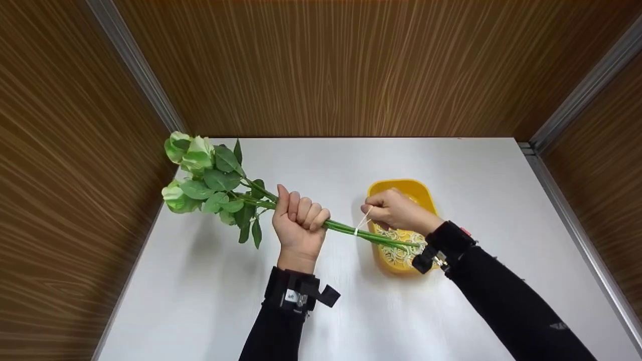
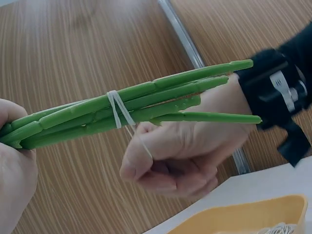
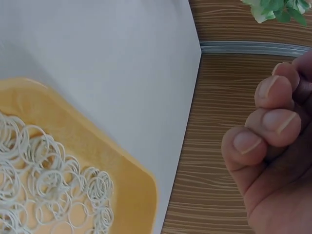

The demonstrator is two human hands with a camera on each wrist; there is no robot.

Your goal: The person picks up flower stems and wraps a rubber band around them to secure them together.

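Fingers first: your left hand (image 1: 299,220) is curled tight into a fist round the stems (image 1: 346,229), thumb up, gripping them about midway along and holding the bunch clear above the worktop (image 1: 210,281). Your right hand (image 1: 396,210) has its fingers (image 3: 265,119) folded in, and it pinches a white band (image 2: 118,108) that is wrapped round the stems; in the left wrist view a strand of the band runs from the stems down to your forefinger, pulled taut. The band sits between your two hands, nearer the right one.

Counting: four stems show in the left wrist view, lying side by side with their cut ends fanned out past your right hand. At the other end, towards the left wall, you have pale green flowers (image 1: 188,150); about three heads can be made out, though the leaves (image 1: 220,198) hide part of the bunch, so the number is not certain.

One yellow tray (image 1: 401,186) rests on the worktop under your right hand and the stem ends. It holds many loose white bands (image 3: 46,180), too tangled to count.
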